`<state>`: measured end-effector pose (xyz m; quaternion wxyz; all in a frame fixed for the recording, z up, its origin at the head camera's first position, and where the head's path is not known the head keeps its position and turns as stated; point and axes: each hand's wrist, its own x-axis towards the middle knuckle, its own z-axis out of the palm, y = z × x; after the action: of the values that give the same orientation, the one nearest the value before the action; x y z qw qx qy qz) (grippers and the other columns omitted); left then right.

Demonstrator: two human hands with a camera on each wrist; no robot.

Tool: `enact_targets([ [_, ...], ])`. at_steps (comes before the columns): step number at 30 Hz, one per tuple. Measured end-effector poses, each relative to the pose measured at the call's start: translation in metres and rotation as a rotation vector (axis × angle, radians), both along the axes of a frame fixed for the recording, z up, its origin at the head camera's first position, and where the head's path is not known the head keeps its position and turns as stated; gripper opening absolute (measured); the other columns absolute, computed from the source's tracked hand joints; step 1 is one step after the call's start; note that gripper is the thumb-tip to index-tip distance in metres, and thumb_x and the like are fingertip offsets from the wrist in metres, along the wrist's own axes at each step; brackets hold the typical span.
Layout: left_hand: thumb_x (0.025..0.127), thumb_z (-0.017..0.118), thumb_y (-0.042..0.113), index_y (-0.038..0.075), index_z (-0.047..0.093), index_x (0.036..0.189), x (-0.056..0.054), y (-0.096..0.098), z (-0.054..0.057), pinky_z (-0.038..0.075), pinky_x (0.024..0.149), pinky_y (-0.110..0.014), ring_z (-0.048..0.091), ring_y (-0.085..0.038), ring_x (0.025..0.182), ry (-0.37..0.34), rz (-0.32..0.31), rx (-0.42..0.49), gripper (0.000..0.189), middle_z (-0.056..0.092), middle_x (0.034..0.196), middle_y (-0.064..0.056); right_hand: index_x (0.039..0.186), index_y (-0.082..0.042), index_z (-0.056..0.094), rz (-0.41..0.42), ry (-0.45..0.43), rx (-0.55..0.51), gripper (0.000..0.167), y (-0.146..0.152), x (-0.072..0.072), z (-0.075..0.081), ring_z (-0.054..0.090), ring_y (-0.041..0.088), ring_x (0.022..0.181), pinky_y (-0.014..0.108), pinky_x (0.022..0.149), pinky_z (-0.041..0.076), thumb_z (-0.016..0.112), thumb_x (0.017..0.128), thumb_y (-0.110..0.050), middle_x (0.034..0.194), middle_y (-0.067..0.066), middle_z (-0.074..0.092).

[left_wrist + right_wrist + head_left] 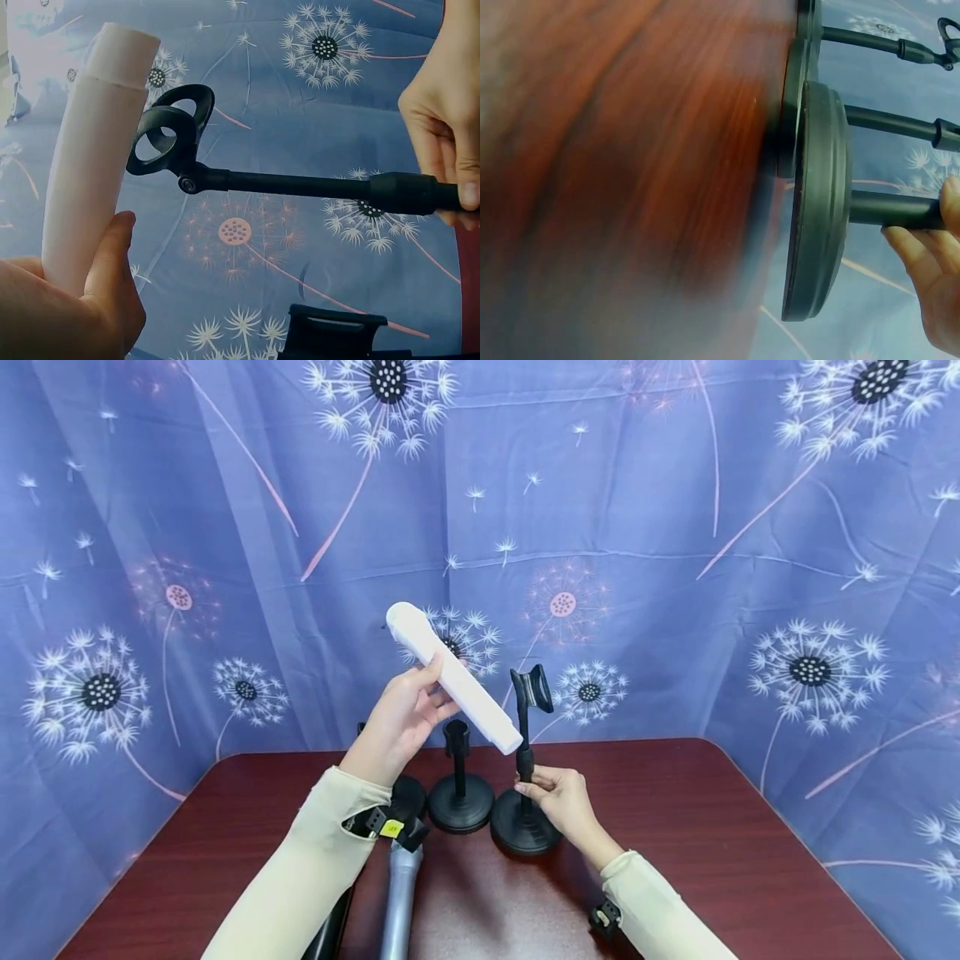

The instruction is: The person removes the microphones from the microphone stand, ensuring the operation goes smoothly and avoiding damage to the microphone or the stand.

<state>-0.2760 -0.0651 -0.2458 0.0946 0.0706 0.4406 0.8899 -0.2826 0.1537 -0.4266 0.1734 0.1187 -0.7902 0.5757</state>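
My left hand (401,722) grips a white microphone (457,681), tilted with its rounded head up to the left. Its lower end points at the clip (532,689) of a black microphone stand, which stands upright on a round base (525,827). In the left wrist view the white microphone (94,157) overlaps the edge of the ring-shaped clip (169,135). My right hand (562,802) pinches the stand's pole just above the base, thumb on the near side. The right wrist view has the fingers on the pole (896,210).
Left of the held stand is a second black stand (460,802), with another base (405,797) partly behind my left wrist. A grey microphone (400,910) and a dark one (328,931) lie at the table's front. A dandelion-patterned blue curtain (637,527) hangs behind the table (675,827).
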Motion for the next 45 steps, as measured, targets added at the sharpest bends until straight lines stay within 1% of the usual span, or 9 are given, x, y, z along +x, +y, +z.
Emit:
enact_targets([
  [4,0.101,0.05,0.015,0.007,0.048,0.121,0.002,-0.003,-0.002,0.054,0.078,-0.033,0.062,-0.021,0.095,0.01,-0.013,-0.046,0.023,0.058,0.111,-0.008,0.097,0.0,0.076,-0.028,-0.011,0.013,0.022,0.001,-0.004,0.002,0.07,0.019,0.083,0.017,0.067,0.053,0.08,0.075,0.0,0.084,0.014,0.073],
  [8,0.099,0.053,0.014,0.005,0.049,0.123,0.004,-0.004,-0.004,0.054,0.078,-0.032,0.065,-0.019,0.09,-0.005,-0.024,-0.09,0.025,0.061,0.106,-0.006,0.096,-0.001,0.076,-0.046,0.005,0.029,0.022,0.002,-0.01,0.005,0.07,0.018,0.083,0.019,0.069,0.054,0.08,0.075,-0.001,0.085,0.013,0.073],
  [14,0.098,0.056,0.014,0.004,0.049,0.128,0.007,-0.006,-0.008,0.054,0.08,-0.033,0.066,-0.019,0.089,-0.011,-0.04,-0.192,0.032,0.061,0.105,-0.004,0.098,0.003,0.075,-0.029,0.009,0.03,0.022,0.003,-0.017,0.008,0.07,0.02,0.086,0.019,0.072,0.053,0.079,0.076,0.0,0.087,0.015,0.073],
  [18,0.097,0.057,0.014,0.003,0.049,0.13,0.01,-0.008,-0.011,0.053,0.082,-0.034,0.066,-0.019,0.09,0.008,-0.052,-0.242,0.035,0.062,0.105,-0.004,0.098,0.003,0.075,-0.037,0.002,0.03,0.022,0.006,-0.022,0.007,0.07,0.021,0.086,0.02,0.072,0.054,0.079,0.076,-0.002,0.086,0.015,0.073],
  [23,0.096,0.057,0.011,0.0,0.049,0.129,0.015,-0.01,-0.014,0.053,0.082,-0.034,0.066,-0.017,0.087,0.043,-0.062,-0.301,0.035,0.064,0.1,-0.003,0.095,0.002,0.075,-0.068,-0.001,0.041,0.02,0.009,-0.028,0.005,0.069,0.015,0.084,0.015,0.069,0.051,0.079,0.076,-0.001,0.084,0.014,0.073],
  [29,0.094,0.06,0.011,-0.003,0.049,0.132,0.022,-0.013,-0.02,0.053,0.083,-0.036,0.066,-0.017,0.089,0.09,-0.044,-0.456,0.042,0.065,0.104,-0.005,0.096,0.004,0.075,-0.07,-0.014,0.033,0.022,0.011,-0.033,0.002,0.07,0.022,0.086,0.013,0.067,0.05,0.079,0.076,0.0,0.085,0.016,0.072],
  [35,0.091,0.066,0.012,0.003,0.049,0.136,0.032,-0.015,-0.027,0.054,0.084,-0.036,0.065,-0.02,0.095,0.124,-0.034,-0.585,0.049,0.062,0.115,-0.016,0.097,0.003,0.075,-0.08,-0.05,0.033,0.021,0.012,-0.037,-0.001,0.07,0.023,0.088,0.015,0.069,0.051,0.079,0.076,-0.001,0.086,0.015,0.072],
  [41,0.09,0.067,0.011,0.001,0.052,0.132,0.042,-0.015,-0.037,0.054,0.083,-0.036,0.066,-0.02,0.092,0.135,-0.055,-0.635,0.046,0.065,0.109,-0.017,0.098,0.005,0.074,-0.066,-0.061,0.027,0.022,0.012,-0.039,-0.003,0.069,0.024,0.09,0.014,0.07,0.051,0.079,0.077,-0.001,0.086,0.016,0.072],
  [45,0.09,0.067,0.011,-0.001,0.053,0.129,0.047,-0.015,-0.048,0.054,0.083,-0.035,0.066,-0.018,0.09,0.133,-0.076,-0.668,0.043,0.066,0.107,-0.015,0.097,0.005,0.074,-0.058,-0.073,0.021,0.021,0.012,-0.039,-0.005,0.069,0.022,0.088,0.014,0.069,0.051,0.078,0.077,0.001,0.086,0.015,0.073],
])
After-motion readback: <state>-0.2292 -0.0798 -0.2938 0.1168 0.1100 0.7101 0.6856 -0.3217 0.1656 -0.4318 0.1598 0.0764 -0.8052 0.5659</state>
